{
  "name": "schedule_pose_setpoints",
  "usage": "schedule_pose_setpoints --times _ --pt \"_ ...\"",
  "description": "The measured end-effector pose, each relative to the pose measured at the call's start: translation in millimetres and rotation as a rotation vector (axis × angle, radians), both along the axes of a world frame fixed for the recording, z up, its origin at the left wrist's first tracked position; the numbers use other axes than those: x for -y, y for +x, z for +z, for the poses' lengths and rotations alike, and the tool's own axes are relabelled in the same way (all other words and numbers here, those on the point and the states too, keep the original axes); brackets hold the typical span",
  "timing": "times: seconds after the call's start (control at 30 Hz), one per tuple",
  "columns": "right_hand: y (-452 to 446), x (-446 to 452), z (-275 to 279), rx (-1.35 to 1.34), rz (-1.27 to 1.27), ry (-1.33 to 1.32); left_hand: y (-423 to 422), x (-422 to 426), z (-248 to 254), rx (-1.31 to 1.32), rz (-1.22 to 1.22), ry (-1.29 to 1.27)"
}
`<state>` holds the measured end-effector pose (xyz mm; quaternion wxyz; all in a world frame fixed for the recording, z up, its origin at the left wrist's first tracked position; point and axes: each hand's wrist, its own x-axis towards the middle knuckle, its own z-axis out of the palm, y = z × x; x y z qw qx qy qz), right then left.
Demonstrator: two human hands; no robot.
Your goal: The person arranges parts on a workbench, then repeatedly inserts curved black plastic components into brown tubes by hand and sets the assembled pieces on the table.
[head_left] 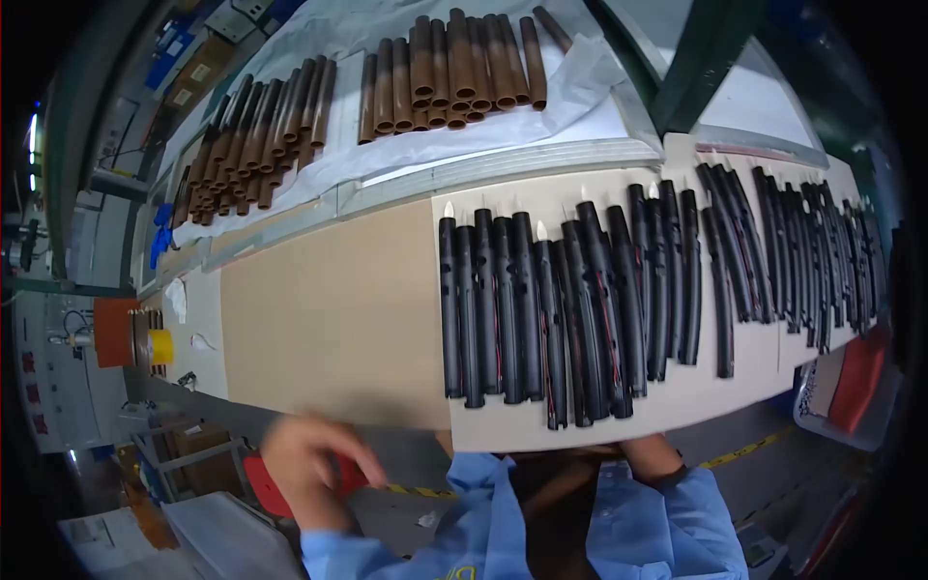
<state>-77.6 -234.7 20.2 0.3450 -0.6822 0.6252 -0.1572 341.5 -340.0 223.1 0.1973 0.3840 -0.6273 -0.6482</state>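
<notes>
My left hand [314,459] is raised off the front edge of the table, left of the middle. It is slightly blurred, with its fingers partly stretched and nothing seen in them. My right forearm [652,456] reaches in beneath the front edge of the table, which hides that hand. Nearest on the table lie rows of black tubes [483,309] with pale flame-shaped tips and thin red wires along some of them. More black tubes [812,261] lie farther right. A tan board [329,309] covers the table's left part, close to my left hand.
Brown tubes lie in a left pile [256,135] and a right pile [454,72] on white sheeting behind a metal rail [503,164]. A green post [701,68] rises at the back. A yellow roll [160,346] stands at the left, and a plastic bin [841,387] at the right.
</notes>
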Motion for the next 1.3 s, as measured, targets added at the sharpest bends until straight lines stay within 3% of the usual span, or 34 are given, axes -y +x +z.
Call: schedule_pose_setpoints --times 0.1,0.2,0.27,0.37,0.4,0.5,0.53,0.63,0.77,0.83,0.97,1.07,1.1,1.2,1.3 --pt "35.7 4.6 8.5 0.002 0.082 -0.045 -9.0 131.4 3.8 0.219 0.359 -0.352" --pt "28.8 -11.3 13.4 0.04 0.057 -0.001 3.2 295.1 -65.4 0.623 0.843 -0.64" --pt "9.3 -29.7 28.6 0.104 0.011 0.038 -10.5 335.6 -85.3 0.945 0.865 -0.732" --pt "-5.7 -27.5 96.2 0.142 -0.096 0.106 -40.5 352.6 -108.3 1.243 0.827 -0.667" --pt "-8.7 -24.5 107.6 0.174 -0.106 0.012 -50.5 354.2 -102.7 1.195 0.872 -0.583" --pt "-14.6 -9.6 137.9 0.263 -0.194 0.117 -58.4 355.7 -88.2 1.158 0.81 -0.526" --pt "-16.9 -7.9 139.3 0.278 -0.2 0.162 -64.7 355.2 -89.1 1.194 0.829 -0.603" --pt "-17.2 -7.8 143.3 0.252 -0.111 -0.028 -91.8 338.9 -74.0 1.265 0.845 -0.747" --pt "-25.8 -10.8 159.9 0.321 -0.001 0.141 -94.0 352.8 -73.0 1.278 0.731 -0.652" --pt "-32.9 -10.7 159.6 0.48 -0.041 0.144 -92.4 355.7 -70.5 1.215 0.767 -0.523" --pt "-28.2 7.6 177.1 0.42 -0.222 0.028 -76.2 375.1 -88.2 1.173 0.781 -0.509" --pt "-14.1 23.6 169.2 0.376 -0.155 -0.426 -57.5 378.7 -97.2 0.833 0.934 -0.429" --pt "-5.7 31.1 170.5 0.357 -0.164 -0.532 -60.7 363.0 -83.6 0.641 1.008 -0.242" --pt "20.2 51.7 169.0 0.134 -0.135 -0.751 -52.4 313.5 -63.3 0.232 0.901 0.086" --pt "42.4 61.6 170.7 -0.078 -0.172 -0.647 -33.4 271.9 -71.9 -0.396 0.795 0.405"
